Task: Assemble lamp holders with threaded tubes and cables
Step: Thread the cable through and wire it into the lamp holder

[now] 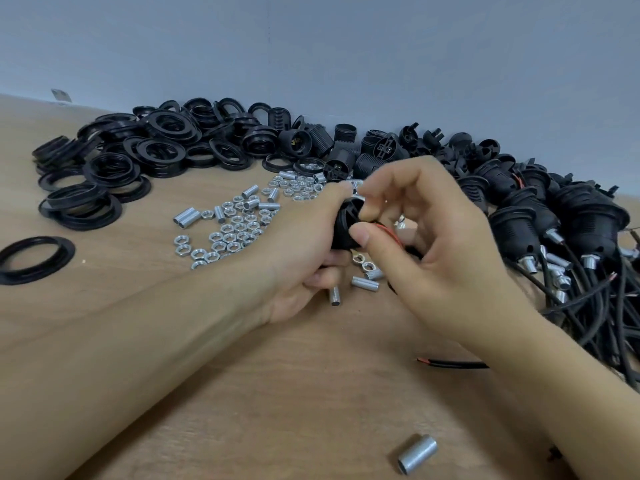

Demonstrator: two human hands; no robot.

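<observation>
My left hand [304,258] grips a black lamp holder part [343,223] at the middle of the table. A silver threaded tube [356,188] sticks up from its top. My right hand [436,244] has its fingers curled over that part, fingertips pinching at the tube, with a red wire [388,231] showing under the thumb. A black cable [453,363] with a red end lies on the table below my right wrist. Most of the lamp holder part is hidden by my fingers.
Black rings [114,168] are heaped at the back left, and one lone ring [34,259] lies at the left edge. Silver nuts and tubes [239,220] are scattered mid-table. Assembled holders with cables [561,237] pile at the right. A loose tube [417,453] lies near the front.
</observation>
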